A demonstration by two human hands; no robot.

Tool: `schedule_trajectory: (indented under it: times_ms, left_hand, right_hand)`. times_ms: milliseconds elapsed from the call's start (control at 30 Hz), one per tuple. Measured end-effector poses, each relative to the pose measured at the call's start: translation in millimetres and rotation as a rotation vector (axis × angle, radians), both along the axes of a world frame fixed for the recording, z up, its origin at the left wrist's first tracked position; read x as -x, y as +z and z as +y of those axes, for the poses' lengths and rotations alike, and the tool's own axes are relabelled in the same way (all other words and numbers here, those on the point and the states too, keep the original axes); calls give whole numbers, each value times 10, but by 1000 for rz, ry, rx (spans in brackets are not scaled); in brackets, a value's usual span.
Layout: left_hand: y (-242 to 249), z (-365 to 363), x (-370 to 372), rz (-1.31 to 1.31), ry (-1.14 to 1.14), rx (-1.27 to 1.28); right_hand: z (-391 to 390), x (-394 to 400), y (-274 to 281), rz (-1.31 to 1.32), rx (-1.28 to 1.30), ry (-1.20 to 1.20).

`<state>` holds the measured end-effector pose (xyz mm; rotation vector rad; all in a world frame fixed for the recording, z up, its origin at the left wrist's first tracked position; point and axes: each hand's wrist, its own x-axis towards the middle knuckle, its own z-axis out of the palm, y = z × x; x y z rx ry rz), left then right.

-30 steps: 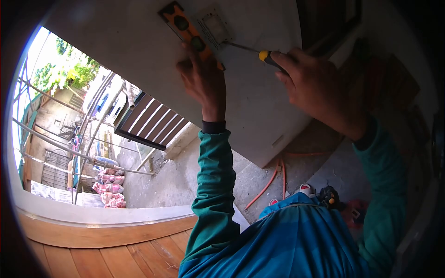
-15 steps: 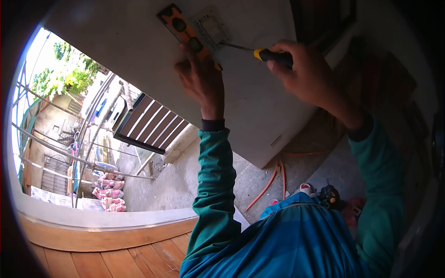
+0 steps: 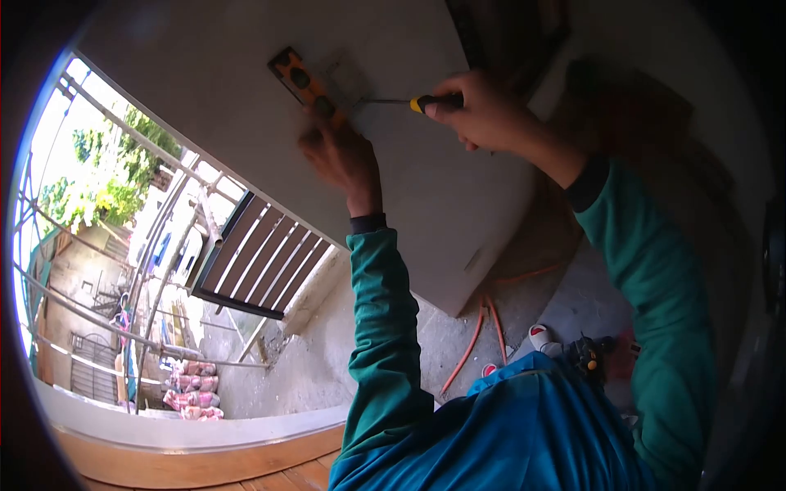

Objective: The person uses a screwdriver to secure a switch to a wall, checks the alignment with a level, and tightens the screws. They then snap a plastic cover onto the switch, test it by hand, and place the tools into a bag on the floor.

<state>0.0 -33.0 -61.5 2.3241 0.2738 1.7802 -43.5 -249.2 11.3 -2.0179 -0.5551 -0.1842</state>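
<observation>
My left hand [image 3: 342,155] holds a short orange-and-black spirit level [image 3: 296,75] against the white wall [image 3: 426,204], tilted in this view, with the fingers at its lower end. Right beside the level, a pale rectangular electrical box [image 3: 345,78] is set in the wall. My right hand [image 3: 483,114] is wrapped round the black and yellow handle of a screwdriver [image 3: 422,104]. Its thin shaft points left, with the tip at the lower right edge of the box.
An orange cord [image 3: 467,352] runs over the concrete floor, near a dark power tool [image 3: 586,353] by my body. To the left, a slatted panel [image 3: 262,255], scaffold poles [image 3: 61,295] and several stacked sacks [image 3: 194,389] are outside. A wooden ledge [image 3: 205,470] borders the lower left.
The view has shifted, so the wall, level and hands appear further left. My right hand still grips the screwdriver at the box, and my left still holds the level.
</observation>
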Motion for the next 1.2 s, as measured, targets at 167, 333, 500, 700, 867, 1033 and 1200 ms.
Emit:
schedule_trajectory:
  times_ms: [167, 333, 500, 700, 867, 1033, 1200]
  left_hand:
    - [-34, -82, -60, -117, 7, 2]
    - [37, -144, -20, -124, 135, 86]
    - [-662, 46, 50, 61, -702, 711]
    - [-3071, -1002, 1996, 1026, -1475, 1278]
    - [-3400, -2003, 2731, 1800, -1021, 1431]
    - [-4271, -2254, 2875, 1995, -841, 1302]
    - [-5041, -1979, 3237, 2019, -532, 1042]
  right_hand:
    - [-467, 515, -276, -302, -74, -132]
    - [-1434, 1344, -940, -348, 59, -355]
    - [-2102, 2064, -1747, 46, -57, -665]
    - [-1970, 2450, -3249, 482, -276, -485]
    - [-1590, 2587, -4419, 945, -617, -547]
    - [-2268, 2821, -5897, 933, -375, -570]
    - [-4620, 3267, -8154, 804, 436, -1393]
